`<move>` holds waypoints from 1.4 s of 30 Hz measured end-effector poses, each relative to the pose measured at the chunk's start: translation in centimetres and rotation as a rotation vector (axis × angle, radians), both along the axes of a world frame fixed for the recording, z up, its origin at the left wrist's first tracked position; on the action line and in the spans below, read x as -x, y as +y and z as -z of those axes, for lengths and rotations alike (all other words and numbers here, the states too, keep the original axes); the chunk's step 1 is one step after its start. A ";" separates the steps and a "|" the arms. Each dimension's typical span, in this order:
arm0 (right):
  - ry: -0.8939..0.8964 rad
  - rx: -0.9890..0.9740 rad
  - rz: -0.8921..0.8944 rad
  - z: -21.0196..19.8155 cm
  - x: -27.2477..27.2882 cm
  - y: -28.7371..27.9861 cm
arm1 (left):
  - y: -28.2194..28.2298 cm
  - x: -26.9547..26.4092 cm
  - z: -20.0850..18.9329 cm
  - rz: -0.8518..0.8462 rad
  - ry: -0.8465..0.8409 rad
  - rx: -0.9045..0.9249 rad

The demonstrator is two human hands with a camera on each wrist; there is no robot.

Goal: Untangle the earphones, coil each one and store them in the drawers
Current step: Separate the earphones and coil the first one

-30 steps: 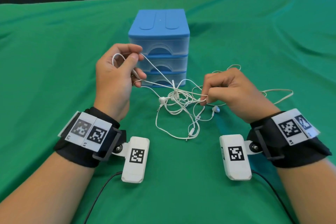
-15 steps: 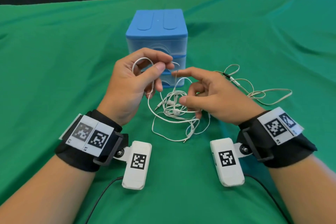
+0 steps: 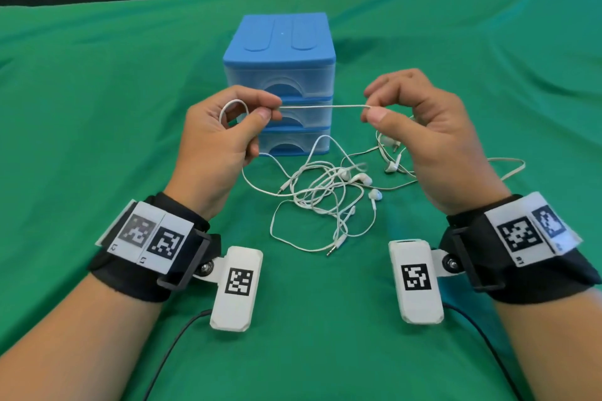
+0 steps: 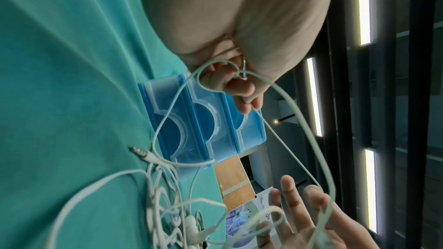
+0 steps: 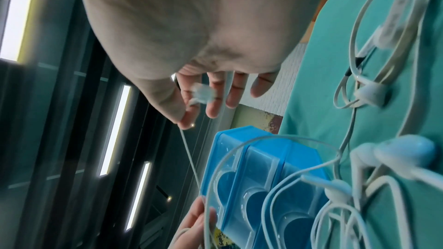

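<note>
A tangle of white earphones (image 3: pixel 325 192) lies on the green cloth just in front of a small blue drawer unit (image 3: pixel 280 81) with three clear drawers, all closed. My left hand (image 3: pixel 224 133) pinches an earphone cable between thumb and forefinger, with a small loop (image 3: pixel 233 109) held above the palm. My right hand (image 3: pixel 420 133) pinches the same cable (image 3: pixel 322 106), which runs taut and level between both hands in front of the drawers. In the right wrist view the cable (image 5: pixel 189 156) leaves my thumb and forefinger, the other fingers spread. Slack strands hang down to the tangle.
A second cable loop (image 3: pixel 501 169) trails on the cloth to the right of my right hand. Two jack plugs (image 3: pixel 332 251) lie at the near side of the tangle. The green cloth (image 3: pixel 97 107) covers the whole table. Wooden panels and a white brick wall stand beyond the far edge.
Both hands have risen and moved apart. My right hand, open half a second ago, now pinches the cable, and the strand between the hands is pulled straight.
</note>
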State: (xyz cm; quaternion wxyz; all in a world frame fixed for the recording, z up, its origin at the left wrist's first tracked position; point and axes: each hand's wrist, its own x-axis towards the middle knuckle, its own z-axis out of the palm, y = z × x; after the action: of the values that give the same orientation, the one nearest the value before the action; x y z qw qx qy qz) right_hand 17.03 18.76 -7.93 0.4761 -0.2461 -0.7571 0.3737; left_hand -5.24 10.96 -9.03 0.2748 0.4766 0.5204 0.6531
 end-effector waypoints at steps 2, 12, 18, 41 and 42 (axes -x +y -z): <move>0.073 0.026 -0.037 -0.2 -0.4 0.3 | 0.1 0.2 0.1 -0.029 -0.008 0.006; 0.204 0.238 -0.169 -0.4 -1.0 0.0 | 0.0 0.9 -0.2 -0.046 -0.025 -0.024; -0.218 0.283 -0.445 0.1 -1.0 -0.8 | -0.3 1.9 -0.6 -0.082 -0.136 -0.087; -0.076 0.179 -0.163 -2.4 2.4 -3.2 | -2.2 -2.1 -3.2 0.179 0.187 -0.198; -0.023 0.203 -0.164 -2.7 2.1 -3.0 | -2.2 -1.8 -3.2 0.124 0.150 -0.175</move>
State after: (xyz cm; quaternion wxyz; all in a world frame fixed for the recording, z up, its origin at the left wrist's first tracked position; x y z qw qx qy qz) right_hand 14.91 15.71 -5.18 0.4081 -0.2347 -0.7382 0.4832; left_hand -3.45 8.75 -5.86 0.2323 0.5777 0.4501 0.6401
